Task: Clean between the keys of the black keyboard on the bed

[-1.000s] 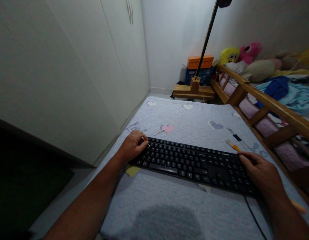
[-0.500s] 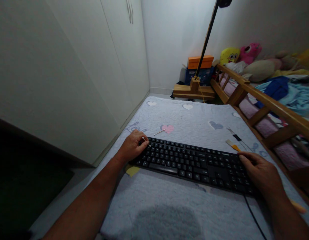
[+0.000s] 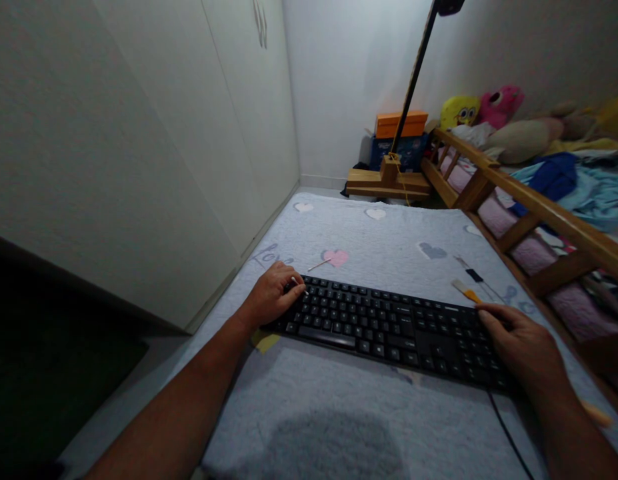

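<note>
A black keyboard [image 3: 379, 319] lies across the quilted cover, its cable running off the near right side. My left hand [image 3: 273, 293] is over its left end, fingers pinched on a thin cotton swab [image 3: 305, 291] whose tip is at the upper left keys. My right hand [image 3: 526, 343] grips the keyboard's right end, thumb on top and the other fingers partly hidden. A second cotton swab [image 3: 319, 265] rests on the cover beyond the keyboard. Near my right hand lie a flat brush [image 3: 467, 292] with a yellow handle and a thin metal tool with a black band [image 3: 473, 275].
A yellow piece [image 3: 265, 341] pokes out by the keyboard's left corner. An orange handle-like thing [image 3: 596, 413] is partly behind my right forearm. A white cabinet [image 3: 179, 133] borders the left, a wooden bed rail [image 3: 549, 193] the right. A stand [image 3: 389, 177] is at the back.
My left hand has shifted slightly right over the keys with the cotton swab. My right hand and the keyboard look the same.
</note>
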{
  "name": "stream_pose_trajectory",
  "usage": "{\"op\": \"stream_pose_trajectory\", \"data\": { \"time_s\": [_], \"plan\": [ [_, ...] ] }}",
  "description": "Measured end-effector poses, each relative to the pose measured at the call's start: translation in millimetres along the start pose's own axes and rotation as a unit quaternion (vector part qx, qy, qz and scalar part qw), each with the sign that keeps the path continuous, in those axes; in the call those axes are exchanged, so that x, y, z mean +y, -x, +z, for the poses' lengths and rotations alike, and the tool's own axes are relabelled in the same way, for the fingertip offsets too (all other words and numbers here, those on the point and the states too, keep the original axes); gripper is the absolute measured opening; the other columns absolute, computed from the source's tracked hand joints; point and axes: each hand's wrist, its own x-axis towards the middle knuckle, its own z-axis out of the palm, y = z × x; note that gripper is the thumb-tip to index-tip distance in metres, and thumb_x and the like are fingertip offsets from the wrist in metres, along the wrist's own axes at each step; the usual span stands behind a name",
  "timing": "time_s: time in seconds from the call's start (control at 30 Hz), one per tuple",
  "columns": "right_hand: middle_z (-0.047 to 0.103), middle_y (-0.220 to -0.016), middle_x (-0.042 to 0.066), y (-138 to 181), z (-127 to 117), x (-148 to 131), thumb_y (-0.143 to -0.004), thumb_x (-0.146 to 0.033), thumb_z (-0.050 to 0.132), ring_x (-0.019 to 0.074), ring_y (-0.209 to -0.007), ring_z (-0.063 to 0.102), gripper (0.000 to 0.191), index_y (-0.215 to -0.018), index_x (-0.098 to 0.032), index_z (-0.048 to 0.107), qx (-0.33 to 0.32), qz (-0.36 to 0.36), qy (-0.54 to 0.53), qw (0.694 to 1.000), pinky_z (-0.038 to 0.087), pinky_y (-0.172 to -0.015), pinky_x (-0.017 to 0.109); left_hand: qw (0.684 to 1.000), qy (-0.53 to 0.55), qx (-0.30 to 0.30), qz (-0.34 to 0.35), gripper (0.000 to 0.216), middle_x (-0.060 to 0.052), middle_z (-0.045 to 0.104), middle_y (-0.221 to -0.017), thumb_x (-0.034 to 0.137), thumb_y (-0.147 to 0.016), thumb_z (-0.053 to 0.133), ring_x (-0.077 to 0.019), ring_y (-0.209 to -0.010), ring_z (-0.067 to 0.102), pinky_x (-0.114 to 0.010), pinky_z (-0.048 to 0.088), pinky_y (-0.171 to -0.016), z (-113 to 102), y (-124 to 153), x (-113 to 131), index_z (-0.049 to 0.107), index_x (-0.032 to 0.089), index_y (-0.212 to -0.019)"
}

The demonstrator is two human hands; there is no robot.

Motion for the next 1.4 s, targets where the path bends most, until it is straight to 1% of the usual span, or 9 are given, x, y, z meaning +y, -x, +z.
{"op": "stream_pose_trajectory", "data": {
  "time_s": [0.17, 0.33, 0.5, 0.67, 0.9, 1.1, 1.3, 1.4],
  "plan": [
    [0.075, -0.1, 0.011, 0, 1, -3, -0.063, -0.062, 0.051, 0.0362, -0.099, 0.068, 0.054, -0.09, -0.022, 0.076, -0.003, 0.003, -0.004, 1.0, 0.05, -0.094, 0.05, 1.0, -0.008, 0.017, 0.004, 0.015, -0.004, 0.066, -0.078, 0.024, -0.091, 0.058, -0.022, -0.084, 0.054, -0.038, 0.042, -0.08, 1, 0, 1, 0.067, 0.019, -0.079],
    [0.075, -0.101, 0.011, 0, 1, -1, -0.064, -0.062, 0.051, 0.0362, -0.099, 0.068, 0.055, -0.092, -0.022, 0.077, -0.003, 0.01, 0.0, 1.0, 0.05, -0.092, 0.05, 0.999, -0.017, 0.035, 0.0, 0.015, -0.003, 0.068, -0.08, 0.024, -0.091, 0.058, -0.0217, -0.085, 0.056, -0.039, 0.043, -0.084, 3, -2, 2, 0.066, 0.02, -0.08],
    [0.076, -0.099, 0.01, 0, 2, 1, -0.066, -0.061, 0.051, 0.0349, -0.098, 0.069, 0.052, -0.09, -0.023, 0.077, 0.007, -0.009, 0.004, 1.0, 0.051, -0.09, 0.048, 0.999, -0.027, 0.04, -0.003, 0.016, -0.003, 0.069, -0.081, 0.025, -0.092, 0.057, -0.0218, -0.084, 0.056, -0.041, 0.043, -0.086, 4, -3, 4, 0.067, 0.021, -0.08],
    [0.076, -0.099, 0.01, 0, 3, 2, -0.067, -0.06, 0.051, 0.0339, -0.096, 0.069, 0.049, -0.088, -0.023, 0.077, 0.01, -0.021, 0.01, 1.0, 0.051, -0.089, 0.047, 0.999, -0.029, 0.046, -0.004, 0.017, -0.003, 0.069, -0.081, 0.024, -0.092, 0.058, -0.0221, -0.085, 0.056, -0.041, 0.044, -0.086, 6, -4, 4, 0.067, 0.021, -0.079],
    [0.076, -0.1, 0.01, 0, 2, 0, -0.066, -0.06, 0.05, 0.0346, -0.098, 0.069, 0.051, -0.089, -0.023, 0.077, 0.009, -0.016, 0.009, 1.0, 0.051, -0.092, 0.047, 0.999, -0.03, 0.044, -0.005, 0.017, -0.003, 0.07, -0.081, 0.024, -0.093, 0.057, -0.0223, -0.086, 0.056, -0.041, 0.043, -0.086, 5, -4, 4, 0.067, 0.021, -0.079],
    [0.077, -0.097, 0.009, -1, 0, 0, -0.064, -0.059, 0.052, 0.034, -0.092, 0.069, 0.049, -0.088, -0.024, 0.077, 0.011, -0.004, 0.001, 1.0, 0.052, -0.088, 0.047, 0.999, -0.024, 0.043, -0.004, 0.017, -0.003, 0.069, -0.081, 0.026, -0.093, 0.058, -0.0219, -0.085, 0.056, -0.041, 0.043, -0.087, 9, -5, 5, 0.067, 0.021, -0.079],
    [0.077, -0.096, 0.009, -1, 2, 3, -0.067, -0.057, 0.053, 0.0335, -0.094, 0.069, 0.044, -0.086, -0.024, 0.077, 0.018, -0.028, 0.003, 0.999, 0.052, -0.088, 0.046, 0.999, -0.01, 0.034, 0.003, 0.016, -0.003, 0.07, -0.081, 0.024, -0.092, 0.057, -0.0226, -0.087, 0.056, -0.041, 0.044, -0.086, 13, -8, 11, 0.068, 0.021, -0.08],
    [0.077, -0.097, 0.009, -1, 2, 1, -0.067, -0.057, 0.053, 0.0342, -0.095, 0.069, 0.045, -0.086, -0.024, 0.077, 0.017, -0.02, -0.001, 1.0, 0.051, -0.089, 0.047, 0.999, -0.011, 0.03, 0.002, 0.017, -0.004, 0.07, -0.082, 0.024, -0.092, 0.057, -0.0229, -0.088, 0.056, -0.04, 0.044, -0.084, 13, -8, 13, 0.068, 0.021, -0.08]
  ]
}}
